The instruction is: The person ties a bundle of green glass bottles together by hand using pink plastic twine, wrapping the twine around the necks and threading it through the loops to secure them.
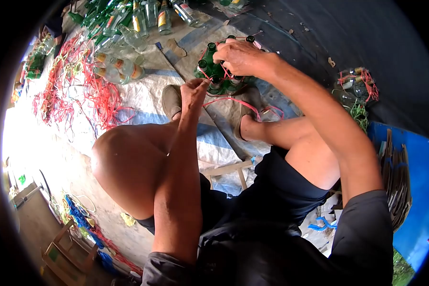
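Observation:
Several green glass bottles (210, 52) stand upright in a tight group between my feet, with pink-red twine (202, 72) running around and between their necks. My left hand (194, 90) is at the near left edge of the group, its fingers pinched on the twine. Over the far right bottles is my right hand (238, 58), fingers curled down among the necks; what its fingertips hold is hidden. A loose length of pink strap (233, 98) trails from the group toward my right foot.
Green and clear bottles (138, 21) lie heaped at the upper left, above a tangle of pink-red twine (81, 86). A tied bundle of clear bottles (357, 86) lies right. A blue panel (422, 176) and stacked cardboard (395, 178) are at the right edge.

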The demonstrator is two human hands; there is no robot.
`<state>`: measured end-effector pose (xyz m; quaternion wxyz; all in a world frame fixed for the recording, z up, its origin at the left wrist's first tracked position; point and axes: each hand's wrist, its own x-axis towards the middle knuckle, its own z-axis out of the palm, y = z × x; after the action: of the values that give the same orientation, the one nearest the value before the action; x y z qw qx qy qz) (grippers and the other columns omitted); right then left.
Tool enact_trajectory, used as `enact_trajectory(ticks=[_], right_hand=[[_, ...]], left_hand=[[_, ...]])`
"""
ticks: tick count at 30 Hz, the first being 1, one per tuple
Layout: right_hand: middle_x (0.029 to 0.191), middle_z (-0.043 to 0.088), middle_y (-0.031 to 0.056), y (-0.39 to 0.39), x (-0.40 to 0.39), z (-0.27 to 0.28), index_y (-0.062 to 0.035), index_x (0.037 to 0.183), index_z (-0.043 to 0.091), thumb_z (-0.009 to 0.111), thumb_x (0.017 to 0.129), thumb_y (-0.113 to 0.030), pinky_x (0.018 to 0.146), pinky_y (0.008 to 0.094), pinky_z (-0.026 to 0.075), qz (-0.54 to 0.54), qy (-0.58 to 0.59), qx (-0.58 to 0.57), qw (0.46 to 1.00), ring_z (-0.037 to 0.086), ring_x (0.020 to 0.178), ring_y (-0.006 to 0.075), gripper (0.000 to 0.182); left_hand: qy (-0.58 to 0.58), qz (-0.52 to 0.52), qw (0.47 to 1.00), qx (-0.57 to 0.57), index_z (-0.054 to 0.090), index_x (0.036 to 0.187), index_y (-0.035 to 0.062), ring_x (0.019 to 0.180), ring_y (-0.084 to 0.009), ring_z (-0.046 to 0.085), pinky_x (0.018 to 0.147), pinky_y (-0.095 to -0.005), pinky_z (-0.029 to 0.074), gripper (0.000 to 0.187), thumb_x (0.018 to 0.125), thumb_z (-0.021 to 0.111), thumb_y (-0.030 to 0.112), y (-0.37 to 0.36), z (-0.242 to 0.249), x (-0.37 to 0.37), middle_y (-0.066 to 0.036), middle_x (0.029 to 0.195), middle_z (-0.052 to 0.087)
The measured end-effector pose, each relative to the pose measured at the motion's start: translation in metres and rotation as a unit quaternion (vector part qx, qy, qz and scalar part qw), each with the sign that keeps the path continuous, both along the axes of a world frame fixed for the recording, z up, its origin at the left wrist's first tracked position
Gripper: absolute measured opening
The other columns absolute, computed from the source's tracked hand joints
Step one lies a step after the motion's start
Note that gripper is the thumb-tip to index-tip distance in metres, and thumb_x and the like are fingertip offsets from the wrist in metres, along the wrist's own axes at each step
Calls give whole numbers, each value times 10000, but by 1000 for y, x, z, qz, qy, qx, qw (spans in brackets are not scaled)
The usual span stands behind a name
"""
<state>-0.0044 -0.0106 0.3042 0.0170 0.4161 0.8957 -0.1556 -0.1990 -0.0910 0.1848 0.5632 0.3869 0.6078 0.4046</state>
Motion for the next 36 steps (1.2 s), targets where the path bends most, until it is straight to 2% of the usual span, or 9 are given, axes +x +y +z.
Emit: enact_trajectory(ticks=[4, 7, 8, 11, 12, 18, 21, 30, 36], right_hand=[[992, 689, 48, -5, -22, -30, -143, 970, 754, 667, 817, -74, 913, 465, 477, 31, -9, 54, 998, 627, 1082, 293, 189], [976, 691, 42, -7, -25, -48, -155, 969, 761, 661, 802, -58, 935, 449, 435, 7, -20, 16, 1000, 630, 1075, 284, 218], [1013, 708, 37, -7, -23, -53, -169, 1010, 778, 648, 805, -44, 969, 436, 404, -8, -35, -1, 999, 622, 1099, 276, 273], [1074, 725, 24, -4, -23, -59, -189, 1063, 792, 632, 811, -26, 996, 434, 398, -40, -55, -41, 997, 605, 1144, 275, 340], [1119, 734, 17, -3, -25, -59, -230, 1108, 797, 608, 828, -16, 1026, 433, 399, -59, -65, -72, 993, 587, 1193, 279, 400], [1139, 725, 19, -2, -26, -74, -308, 1134, 786, 560, 815, -14, 1040, 470, 444, -101, -25, -117, 988, 569, 1207, 316, 489], [1125, 724, 19, 9, -24, -77, -305, 1129, 780, 549, 794, -18, 1035, 479, 461, -78, -29, -170, 982, 561, 1200, 323, 498], [1122, 722, 36, 16, -30, -52, -281, 1121, 764, 595, 828, -55, 1028, 462, 445, -44, -78, -221, 971, 565, 1186, 311, 407], [1108, 660, 37, 15, -30, -47, -253, 1070, 748, 674, 886, -144, 994, 462, 421, 18, -99, -117, 988, 577, 1194, 280, 227]], left_hand=[[-37, 9, 999, 14, 760, 967, -80, 665, -67, 547, 586, -260, 433, 252, 933, 758, 169, 1, -31, -5, 10, 755, 667], [-18, 17, 999, 35, 764, 973, -73, 662, -71, 567, 600, -270, 461, 269, 924, 767, 191, 1, -47, -4, -10, 738, 682], [41, 11, 998, 45, 771, 985, -61, 664, -83, 598, 621, -286, 489, 299, 913, 776, 229, 2, -53, -4, -41, 730, 704], [47, 23, 998, 32, 781, 1000, -40, 669, -98, 624, 636, -298, 505, 315, 905, 779, 261, 3, -59, -2, -63, 738, 721], [42, 23, 998, 28, 787, 1011, -26, 673, -113, 643, 645, -305, 515, 315, 905, 776, 270, 4, -60, -1, -73, 744, 730], [55, 40, 998, 12, 795, 1020, -15, 672, -141, 667, 665, -325, 532, 314, 901, 779, 275, 6, -67, 4, -94, 746, 739], [32, 42, 999, 8, 765, 1016, -53, 635, -34, 480, 542, -229, 354, 268, 955, 783, 207, 7, -65, 7, 41, 753, 633], [-10, 65, 998, -6, 777, 1020, -54, 646, -23, 486, 560, -220, 365, 329, 927, 823, 258, 15, -67, 8, 47, 779, 660], [14, 63, 998, 4, 785, 1007, -54, 631, -24, 464, 555, -226, 364, 368, 907, 842, 295, 20, -53, 15, 56, 747, 641]])
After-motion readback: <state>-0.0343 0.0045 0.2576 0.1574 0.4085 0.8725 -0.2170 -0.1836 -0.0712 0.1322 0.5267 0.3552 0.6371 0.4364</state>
